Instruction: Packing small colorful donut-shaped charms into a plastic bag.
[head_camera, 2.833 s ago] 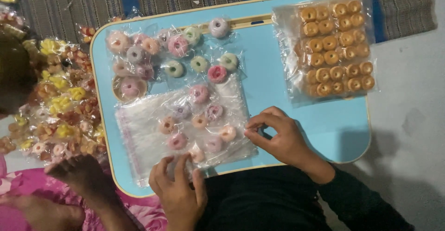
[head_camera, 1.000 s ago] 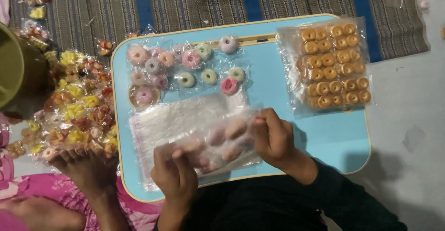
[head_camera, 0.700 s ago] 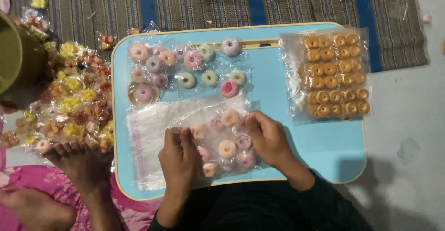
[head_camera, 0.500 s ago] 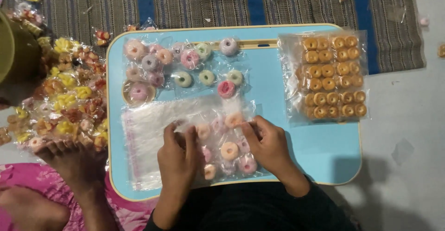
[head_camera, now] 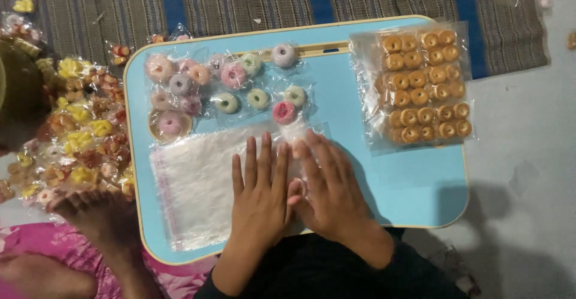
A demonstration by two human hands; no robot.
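Blue plastic shows around our hands on the small desk [head_camera: 414, 185]. We have both palms pressed flat, side by side, on the clear bag of ring sweets [head_camera: 297, 149], which lies at the near middle of the desk. Our left hand [head_camera: 261, 194] has its fingers stretched straight and slightly fanned, pointing toward the desk's far edge; nothing is gripped, it only bears down. Our right hand [head_camera: 327, 185] lies just beside it, thumbs touching, fingers likewise spread flat and angled a little to the left, covering most of the sweets so that only one or two pale rings peep out.

Under and to the left of our hands on the desk lies a stack of empty clear bags [head_camera: 192, 185]. Toward the desk's far left sit loose wrapped pastel rings [head_camera: 228, 86], and its far right corner carries packs of orange rings [head_camera: 423, 86]. Off the desk's left edge, another person's foot [head_camera: 90, 206] rests by a heap of wrapped sweets [head_camera: 78, 137].
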